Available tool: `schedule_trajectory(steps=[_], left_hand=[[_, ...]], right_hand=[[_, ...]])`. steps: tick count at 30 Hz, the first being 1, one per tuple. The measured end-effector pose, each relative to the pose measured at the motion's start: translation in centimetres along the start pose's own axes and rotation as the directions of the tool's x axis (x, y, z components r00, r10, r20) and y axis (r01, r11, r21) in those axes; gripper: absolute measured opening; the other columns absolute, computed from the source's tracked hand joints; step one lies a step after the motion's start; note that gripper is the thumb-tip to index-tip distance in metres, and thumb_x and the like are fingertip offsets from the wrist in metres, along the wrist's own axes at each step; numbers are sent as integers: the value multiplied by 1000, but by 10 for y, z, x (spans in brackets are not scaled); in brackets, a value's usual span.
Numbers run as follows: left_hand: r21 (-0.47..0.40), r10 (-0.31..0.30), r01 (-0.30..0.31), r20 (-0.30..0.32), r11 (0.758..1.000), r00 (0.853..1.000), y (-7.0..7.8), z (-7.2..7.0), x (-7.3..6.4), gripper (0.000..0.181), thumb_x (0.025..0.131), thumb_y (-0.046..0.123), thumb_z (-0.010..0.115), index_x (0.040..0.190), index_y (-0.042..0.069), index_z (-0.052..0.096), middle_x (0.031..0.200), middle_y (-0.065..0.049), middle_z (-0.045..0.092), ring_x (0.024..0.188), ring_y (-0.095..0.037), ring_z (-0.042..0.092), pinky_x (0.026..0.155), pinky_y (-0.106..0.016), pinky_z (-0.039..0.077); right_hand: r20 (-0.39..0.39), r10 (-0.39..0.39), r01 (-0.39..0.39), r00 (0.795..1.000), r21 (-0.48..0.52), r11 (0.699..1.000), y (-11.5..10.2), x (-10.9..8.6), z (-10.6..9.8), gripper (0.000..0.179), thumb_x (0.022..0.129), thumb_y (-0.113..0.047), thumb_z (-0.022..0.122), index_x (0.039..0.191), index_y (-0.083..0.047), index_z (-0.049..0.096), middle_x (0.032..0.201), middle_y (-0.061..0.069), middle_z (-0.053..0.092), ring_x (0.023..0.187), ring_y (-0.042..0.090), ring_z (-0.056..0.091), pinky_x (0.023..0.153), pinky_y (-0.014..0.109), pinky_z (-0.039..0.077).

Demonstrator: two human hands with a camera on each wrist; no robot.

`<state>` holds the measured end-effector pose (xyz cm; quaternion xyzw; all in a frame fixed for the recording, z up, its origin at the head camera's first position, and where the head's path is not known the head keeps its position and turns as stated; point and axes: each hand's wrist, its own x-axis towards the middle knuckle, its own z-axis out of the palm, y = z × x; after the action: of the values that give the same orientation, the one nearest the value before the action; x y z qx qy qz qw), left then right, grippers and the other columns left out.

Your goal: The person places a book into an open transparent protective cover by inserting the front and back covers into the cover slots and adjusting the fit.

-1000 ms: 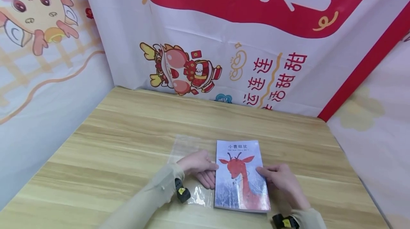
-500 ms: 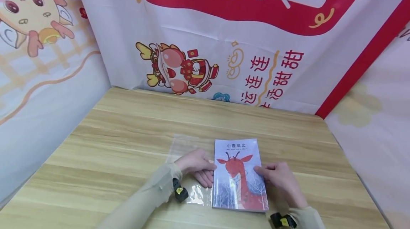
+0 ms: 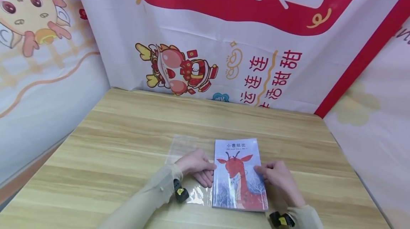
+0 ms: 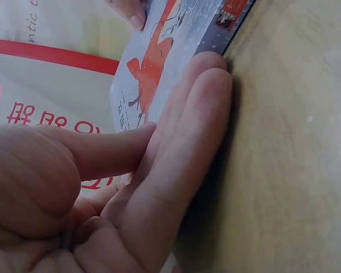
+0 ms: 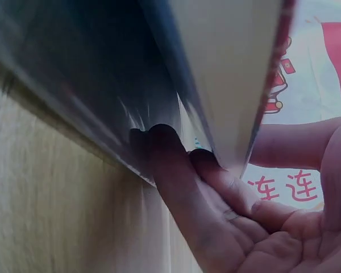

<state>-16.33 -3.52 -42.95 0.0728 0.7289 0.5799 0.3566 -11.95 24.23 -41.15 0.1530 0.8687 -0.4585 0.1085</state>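
A paperback book (image 3: 238, 175) with a red deer on its pale blue cover lies face up in the head view. At its left side, the left hand (image 3: 196, 166) holds the edge, thumb on the cover and fingers along the spine, as the left wrist view shows. On the opposite side the right hand (image 3: 278, 177) pinches the book, thumb on top. In the right wrist view its fingers (image 5: 176, 170) reach under the pages, and one touches a dark, shiny sheet below them. A clear plastic bag (image 3: 196, 194) lies beneath the left hand, partly hidden.
The wood-grain table (image 3: 153, 115) extends around the book and the bag. Behind it hangs a red and white printed cloth (image 3: 192, 26), with further printed cloth at both sides. Each wrist wears a black strap with a small camera.
The head view has shifted slightly, moving the whole scene a little left in the picture. Both hands keep their hold on the book, which stays in about the same place.
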Motion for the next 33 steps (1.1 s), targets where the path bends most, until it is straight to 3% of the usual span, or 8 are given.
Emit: schedule_trajectory(steps=[5,11,15,22,28,33], left_hand=[[26,-10,11,-17,1000,1000,1,2,-1,26,96,9,63,79,-10,65,70,-23,67,61,-34,70,54,-37,59],[43,-1,2,-22,999,1000,1,2,0,28,96,10,62,78,-10,66,69,-23,68,61,-33,70,53,-36,59],[45,0,1,-20,999,1000,1,1,0,28,96,10,62,78,-11,66,69,-23,68,60,-33,70,53,-36,59],[35,-2,2,-21,999,1000,1,2,0,26,96,10,62,79,-10,65,69,-23,68,62,-34,70,55,-37,59],[43,-3,4,-20,999,1000,1,2,0,27,96,11,63,79,-10,66,69,-22,68,61,-33,70,54,-37,59],[53,-5,7,-25,999,1000,1,2,1,27,96,11,63,79,-9,66,69,-22,68,61,-32,70,54,-36,59]], right_hand=[[7,-42,42,999,-29,999,1,-1,1,23,91,-17,69,76,-1,64,71,8,62,66,20,56,60,29,49],[-52,-133,124,990,-138,983,2,-5,1,20,84,-16,76,70,-4,68,62,4,60,56,17,54,49,27,45],[-56,-175,164,983,-152,975,1,-7,1,16,80,-15,79,79,-1,72,68,5,64,62,19,58,55,30,50],[-99,-198,181,975,-161,970,-3,-7,-4,27,84,-19,77,96,4,70,83,8,64,75,21,57,62,32,49],[-99,-154,151,983,-39,988,-5,-5,-5,19,91,-17,70,97,1,71,79,8,63,71,21,59,57,29,50],[-39,-110,116,993,191,975,-6,-7,-8,22,95,-12,64,104,7,68,83,10,65,72,21,60,58,30,54]])
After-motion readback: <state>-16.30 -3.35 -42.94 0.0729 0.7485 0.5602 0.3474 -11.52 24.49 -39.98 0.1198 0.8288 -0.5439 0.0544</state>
